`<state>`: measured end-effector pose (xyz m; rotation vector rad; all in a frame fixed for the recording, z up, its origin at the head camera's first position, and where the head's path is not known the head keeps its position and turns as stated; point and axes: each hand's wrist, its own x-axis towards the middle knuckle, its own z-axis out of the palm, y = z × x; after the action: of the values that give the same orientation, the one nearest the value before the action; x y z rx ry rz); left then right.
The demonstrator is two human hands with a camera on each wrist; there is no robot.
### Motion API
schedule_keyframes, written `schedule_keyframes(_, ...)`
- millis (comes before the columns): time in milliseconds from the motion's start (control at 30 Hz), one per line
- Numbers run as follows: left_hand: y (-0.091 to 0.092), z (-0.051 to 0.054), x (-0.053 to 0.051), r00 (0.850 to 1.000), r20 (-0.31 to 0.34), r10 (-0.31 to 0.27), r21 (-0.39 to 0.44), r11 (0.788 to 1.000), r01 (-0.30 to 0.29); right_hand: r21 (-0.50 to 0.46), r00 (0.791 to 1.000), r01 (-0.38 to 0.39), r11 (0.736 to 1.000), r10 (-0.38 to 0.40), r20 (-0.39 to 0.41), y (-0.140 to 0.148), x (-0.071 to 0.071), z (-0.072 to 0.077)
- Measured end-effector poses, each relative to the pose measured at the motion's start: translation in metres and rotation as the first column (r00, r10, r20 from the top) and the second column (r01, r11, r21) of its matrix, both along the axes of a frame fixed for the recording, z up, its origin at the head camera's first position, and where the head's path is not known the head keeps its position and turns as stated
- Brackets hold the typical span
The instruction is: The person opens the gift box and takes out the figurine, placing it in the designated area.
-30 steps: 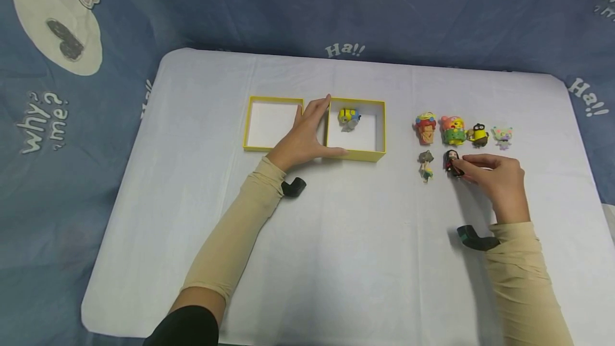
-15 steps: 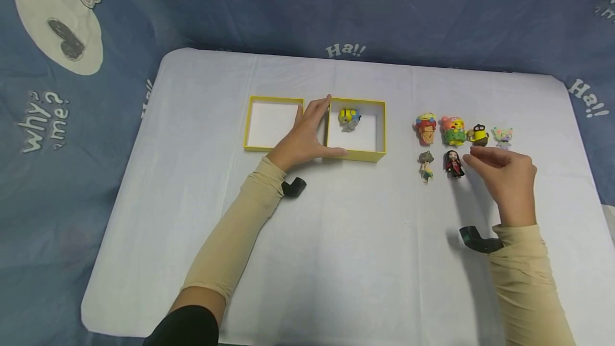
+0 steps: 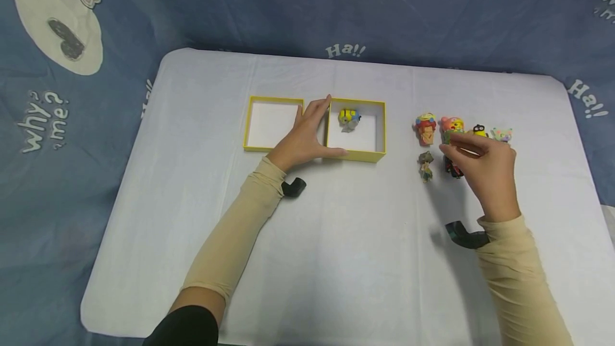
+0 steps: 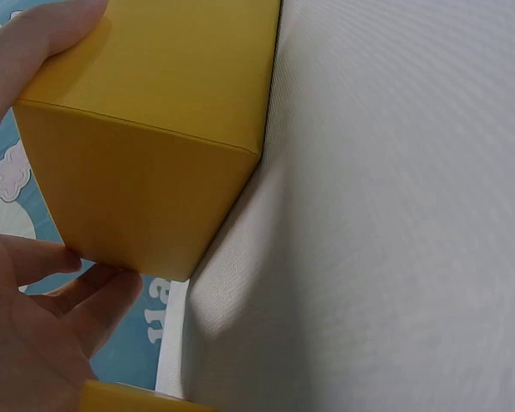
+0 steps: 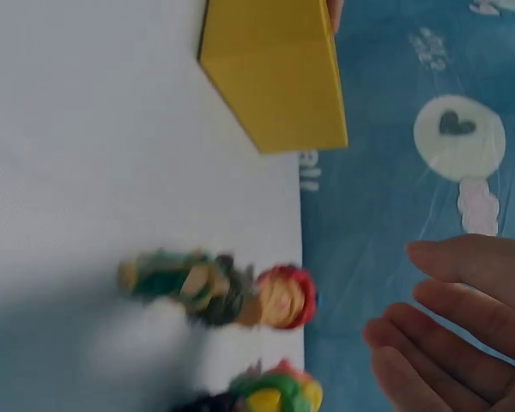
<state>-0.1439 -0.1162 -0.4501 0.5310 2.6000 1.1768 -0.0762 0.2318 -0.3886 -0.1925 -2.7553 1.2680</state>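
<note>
My left hand (image 3: 302, 140) grips a yellow box (image 3: 356, 156) by its side walls, thumb at the front and fingers toward the back. The left wrist view shows the same hand (image 4: 43, 335) around the yellow box (image 4: 137, 189). A small yellow-and-blue toy figure (image 3: 349, 117) lies inside. Over the figures at the right hovers my right hand (image 3: 487, 172), partly covering a dark-robed figurine (image 3: 450, 167) and a pink-eared toy (image 3: 452, 123). In the right wrist view the right hand (image 5: 463, 326) has its thumb apart from its loosely bent fingers, holding nothing.
A yellow-edged box lid (image 3: 274, 148) lies left of the box. Near the right hand stand or lie a cone-shaped figure (image 3: 426, 130), a brown-haired figurine (image 3: 425, 167), a yellow-and-black toy (image 3: 480, 130) and a pale figure (image 3: 502, 134). A white cloth (image 3: 346, 260) covers the table.
My right hand has let go of the dark-robed figurine, drawn back to the right, then moved up and left over the figures. The left hand and box have stayed still.
</note>
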Motion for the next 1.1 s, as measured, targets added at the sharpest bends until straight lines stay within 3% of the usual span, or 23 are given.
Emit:
schedule_keyframes(367, 0.0, 0.003, 0.001, 1.0, 0.0, -0.002, -0.011, 1.0, 0.002, -0.044, 0.99, -0.128, 0.991, 0.125, -0.067, -0.035, -0.013, 0.009)
schedule_keyframes(500, 0.0, 0.004, 0.001, 1.0, 0.003, -0.005, -0.009, 1.0, 0.005, -0.021, 0.981, -0.178, 0.984, 0.175, -0.087, -0.046, -0.016, 0.009)
schedule_keyframes(800, 0.0, 0.004, 0.001, 1.0, 0.005, -0.004, -0.013, 1.0, 0.004, 0.07, 0.96, -0.28, 0.957, 0.281, -0.003, -0.071, -0.027, 0.013)
schedule_keyframes(1100, 0.0, 0.003, 0.0, 1.0, -0.002, -0.006, -0.01, 1.0, 0.006, 0.099, 0.93, -0.367, 0.925, 0.368, 0.007, -0.093, -0.045, 0.006)
